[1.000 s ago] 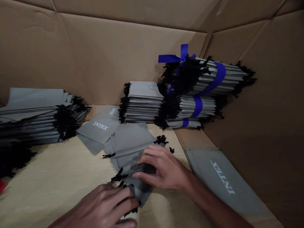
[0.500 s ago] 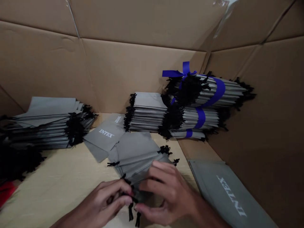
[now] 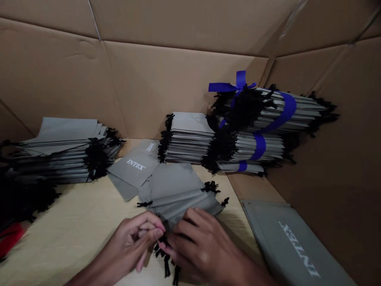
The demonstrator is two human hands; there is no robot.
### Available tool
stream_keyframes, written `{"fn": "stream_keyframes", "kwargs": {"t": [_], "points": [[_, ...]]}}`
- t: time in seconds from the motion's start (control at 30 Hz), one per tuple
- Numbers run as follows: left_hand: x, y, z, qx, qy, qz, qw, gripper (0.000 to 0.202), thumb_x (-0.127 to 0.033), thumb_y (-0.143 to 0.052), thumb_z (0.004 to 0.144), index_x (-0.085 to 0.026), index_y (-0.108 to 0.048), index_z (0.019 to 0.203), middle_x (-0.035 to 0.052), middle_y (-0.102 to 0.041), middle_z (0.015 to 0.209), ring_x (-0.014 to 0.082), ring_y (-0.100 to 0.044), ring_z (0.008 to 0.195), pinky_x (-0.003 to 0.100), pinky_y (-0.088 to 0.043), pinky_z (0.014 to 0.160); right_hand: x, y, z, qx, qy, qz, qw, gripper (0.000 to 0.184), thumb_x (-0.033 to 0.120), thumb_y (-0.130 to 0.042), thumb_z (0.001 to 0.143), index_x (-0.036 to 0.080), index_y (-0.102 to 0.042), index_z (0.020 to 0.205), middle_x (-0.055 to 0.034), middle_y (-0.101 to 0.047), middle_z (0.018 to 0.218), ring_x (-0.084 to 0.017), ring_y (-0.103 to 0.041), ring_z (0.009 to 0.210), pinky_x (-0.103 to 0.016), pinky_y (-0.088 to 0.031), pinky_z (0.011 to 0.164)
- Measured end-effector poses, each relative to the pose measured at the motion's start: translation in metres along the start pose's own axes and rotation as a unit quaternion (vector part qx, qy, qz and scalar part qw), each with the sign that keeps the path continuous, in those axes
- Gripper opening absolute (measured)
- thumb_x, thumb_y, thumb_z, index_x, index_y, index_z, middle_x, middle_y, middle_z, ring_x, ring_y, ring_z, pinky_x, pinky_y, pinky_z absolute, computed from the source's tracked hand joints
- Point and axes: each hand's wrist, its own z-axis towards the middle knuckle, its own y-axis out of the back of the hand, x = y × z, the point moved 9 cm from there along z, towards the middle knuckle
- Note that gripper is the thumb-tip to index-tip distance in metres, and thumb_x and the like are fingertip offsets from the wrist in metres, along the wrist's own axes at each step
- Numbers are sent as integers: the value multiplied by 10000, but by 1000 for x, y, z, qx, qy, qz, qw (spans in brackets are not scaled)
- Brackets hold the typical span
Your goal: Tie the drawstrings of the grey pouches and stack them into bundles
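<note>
Far left, a stack of grey pouches (image 3: 67,129) sits by the cardboard wall (image 3: 68,79), a red item (image 3: 12,240) near the edge of view. Then bare tabletop (image 3: 80,226) opens up, the clearest room, right beside the left hand (image 3: 133,238), whose thumb and finger pinch at black cord ends (image 3: 166,266). Straight ahead, the loose fanned pouches (image 3: 172,178) stretch away from the hands, folded edges slanting up to the right. And here's the right hand (image 3: 202,246), nearer, over their front part, curled; its fingertips are hidden, so its grip I cannot tell. Beyond, ribbon-tied bundles (image 3: 297,109) crowd the corner; a larger INTEX pouch (image 3: 291,238) borders the right forearm.
</note>
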Motion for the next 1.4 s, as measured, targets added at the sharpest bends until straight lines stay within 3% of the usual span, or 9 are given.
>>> {"fn": "stream_keyframes", "kwargs": {"t": [0.13,0.3,0.4,0.53,0.63,0.83,1.07,1.27,1.4], "points": [[-36,6,-9,-23,-205,145,968,235,-457,-834,1020,-249,-859,1126,12,-785,769,116,-675,527,181,-540,508,-2,-1,-2,-9,2,8,1000,233,220,-616,1151,189,-694,933,-9,-685,839,-194,-494,777,-378,-362,655],[-69,-7,-27,-32,-378,228,897,288,-132,-799,1029,-308,-836,1253,32,-881,1005,176,-849,804,204,-686,745,-4,-8,-7,12,-5,1,1000,182,175,-647,1124,186,-684,945,-11,-681,862,-196,-520,809,-382,-371,669],[-73,-8,-25,-43,-362,206,908,222,-118,-768,1032,-302,-858,1117,-3,-871,895,162,-838,733,189,-670,688,-4,-9,-8,21,-3,5,1000,201,141,-608,1130,194,-672,947,-7,-678,855,-192,-523,808,-379,-376,669],[-51,-2,-12,-39,-220,194,955,99,-243,-862,965,-274,-834,876,-19,-857,838,151,-812,726,183,-619,666,-2,-16,-10,45,23,26,998,143,176,-605,1148,199,-674,1025,-5,-712,892,-183,-554,816,-370,-406,692],[-32,4,-6,-20,-122,171,977,166,-345,-811,978,-242,-802,848,17,-834,839,177,-782,756,222,-602,667,-1,-23,-13,69,29,35,997,67,209,-653,1143,203,-667,1078,-11,-751,930,-189,-589,838,-369,-434,721],[-28,6,1,24,-76,127,989,240,-429,-761,980,-216,-781,870,41,-780,819,189,-705,752,258,-561,671,-4,-23,-15,45,15,79,996,130,126,-560,1082,212,-657,1084,-31,-746,922,-198,-594,823,-359,-434,708],[-33,15,8,-21,-107,111,988,198,-424,-783,979,-227,-802,973,7,-749,786,162,-690,679,235,-572,628,-12,-12,-2,13,-18,27,999,155,138,-578,1113,208,-699,1046,-35,-730,875,-204,-582,794,-356,-430,678],[-63,51,-4,-211,-251,126,936,144,-306,-851,913,-237,-750,991,-48,-647,769,121,-688,689,189,-586,698,-39,11,5,-2,-64,6,998,303,497,-721,1128,231,-735,1272,-65,-813,1083,-233,-663,947,-400,-507,828],[-67,55,-11,-258,-294,130,911,96,-179,-795,915,-240,-728,945,-65,-626,755,94,-641,670,153,-534,674,-57,16,2,-21,-93,8,995,352,545,-771,1076,251,-753,1269,-68,-798,1092,-248,-653,966,-411,-512,857]]}}
